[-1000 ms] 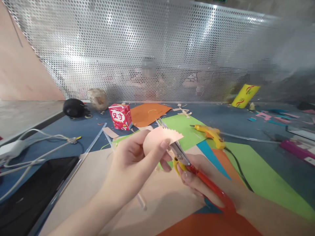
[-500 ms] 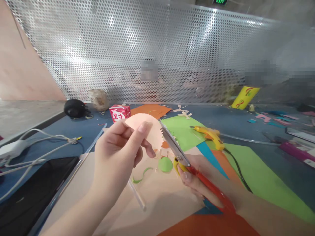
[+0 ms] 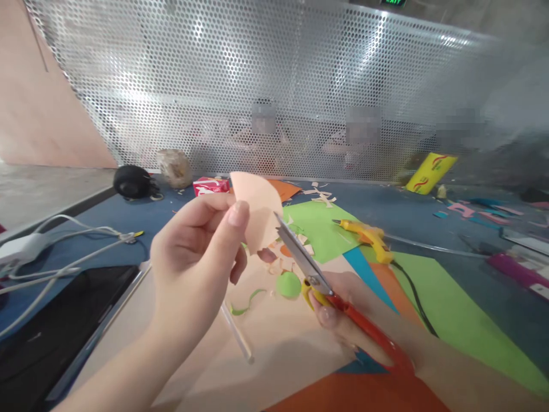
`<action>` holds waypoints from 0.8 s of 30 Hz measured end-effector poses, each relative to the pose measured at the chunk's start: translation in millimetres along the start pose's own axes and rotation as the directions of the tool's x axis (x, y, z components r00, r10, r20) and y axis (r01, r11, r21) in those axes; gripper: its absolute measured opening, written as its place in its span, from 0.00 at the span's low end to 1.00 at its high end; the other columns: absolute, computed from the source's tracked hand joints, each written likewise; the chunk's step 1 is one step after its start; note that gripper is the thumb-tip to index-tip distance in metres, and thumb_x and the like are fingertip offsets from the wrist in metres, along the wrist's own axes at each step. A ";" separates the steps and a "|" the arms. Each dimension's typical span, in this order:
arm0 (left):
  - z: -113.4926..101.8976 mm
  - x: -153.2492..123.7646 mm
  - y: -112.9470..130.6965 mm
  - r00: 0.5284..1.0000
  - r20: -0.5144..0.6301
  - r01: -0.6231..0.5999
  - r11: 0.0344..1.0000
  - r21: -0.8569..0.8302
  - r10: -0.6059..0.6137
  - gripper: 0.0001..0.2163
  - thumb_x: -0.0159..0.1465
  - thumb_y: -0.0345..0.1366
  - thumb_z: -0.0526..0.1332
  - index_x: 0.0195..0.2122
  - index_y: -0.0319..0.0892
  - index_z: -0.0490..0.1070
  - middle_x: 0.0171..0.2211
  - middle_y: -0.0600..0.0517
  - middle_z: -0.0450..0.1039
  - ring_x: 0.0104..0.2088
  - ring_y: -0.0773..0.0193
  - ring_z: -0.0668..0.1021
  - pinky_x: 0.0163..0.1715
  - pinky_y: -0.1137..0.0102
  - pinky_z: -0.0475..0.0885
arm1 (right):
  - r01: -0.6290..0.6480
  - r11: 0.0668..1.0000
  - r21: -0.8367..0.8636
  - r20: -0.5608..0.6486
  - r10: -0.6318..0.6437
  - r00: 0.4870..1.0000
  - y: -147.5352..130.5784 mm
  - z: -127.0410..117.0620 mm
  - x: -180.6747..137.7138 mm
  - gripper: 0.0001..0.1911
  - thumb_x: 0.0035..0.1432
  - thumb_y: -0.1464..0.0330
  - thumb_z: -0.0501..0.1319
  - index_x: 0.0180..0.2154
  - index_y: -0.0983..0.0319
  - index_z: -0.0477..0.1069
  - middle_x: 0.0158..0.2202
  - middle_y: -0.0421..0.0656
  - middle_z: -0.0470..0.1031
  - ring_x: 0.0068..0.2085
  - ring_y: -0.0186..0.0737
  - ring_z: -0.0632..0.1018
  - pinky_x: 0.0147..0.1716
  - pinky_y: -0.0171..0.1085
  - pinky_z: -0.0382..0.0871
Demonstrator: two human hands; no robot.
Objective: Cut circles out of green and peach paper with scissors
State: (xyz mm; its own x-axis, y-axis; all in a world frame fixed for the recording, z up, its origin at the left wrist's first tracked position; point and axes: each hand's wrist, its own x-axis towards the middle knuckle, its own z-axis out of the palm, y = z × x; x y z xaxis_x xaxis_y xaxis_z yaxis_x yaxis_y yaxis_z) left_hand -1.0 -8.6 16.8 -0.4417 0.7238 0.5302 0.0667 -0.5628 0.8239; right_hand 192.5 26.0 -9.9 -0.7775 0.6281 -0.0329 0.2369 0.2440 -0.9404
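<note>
Between thumb and fingers, my left hand (image 3: 201,246) pinches a peach paper piece (image 3: 259,209) with a curved outer edge, held up above the table. My right hand (image 3: 338,309) grips a pair of scissors (image 3: 311,272) with red and yellow handles; the blades look nearly closed and their tips lie at the paper's right edge. Whether the tips touch the paper I cannot tell. Below the hands, a green paper circle (image 3: 289,284) and a curled green strip (image 3: 247,304) lie on a large peach sheet (image 3: 274,355), near a clear glue stick (image 3: 238,332).
A yellow glue gun (image 3: 369,237) rests on green paper (image 3: 321,226) at the right. At the left are white cables (image 3: 64,269) and a black tablet (image 3: 81,320). A red box (image 3: 211,186), a black round object (image 3: 132,182) and a yellow packet (image 3: 431,173) stand before a perforated metal screen (image 3: 214,74).
My left hand has moved slightly left and turned the peach paper, which now shows a narrower, fan-like outline. The scissors stay almost in place, with their tips still near its edge.
</note>
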 end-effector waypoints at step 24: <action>6.8 -10.8 6.0 0.966 0.220 0.132 0.991 0.022 -0.134 0.11 0.64 0.38 0.59 0.23 0.43 0.69 0.22 0.51 0.77 0.15 0.65 0.75 0.08 0.74 0.70 | 0.096 0.995 0.008 0.062 -0.097 0.993 9.3 -3.7 1.0 0.28 0.57 0.42 0.53 0.27 0.60 0.57 0.23 0.36 0.56 0.23 0.31 0.58 0.21 0.34 0.49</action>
State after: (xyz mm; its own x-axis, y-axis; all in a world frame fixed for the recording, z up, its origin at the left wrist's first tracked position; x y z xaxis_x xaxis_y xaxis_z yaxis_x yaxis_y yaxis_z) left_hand 10.3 -17.1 17.5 -0.2390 0.8625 0.4460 0.0274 -0.4531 0.8910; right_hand 196.1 31.6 -17.4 -0.8311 0.5549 0.0373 0.1560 0.2971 -0.9420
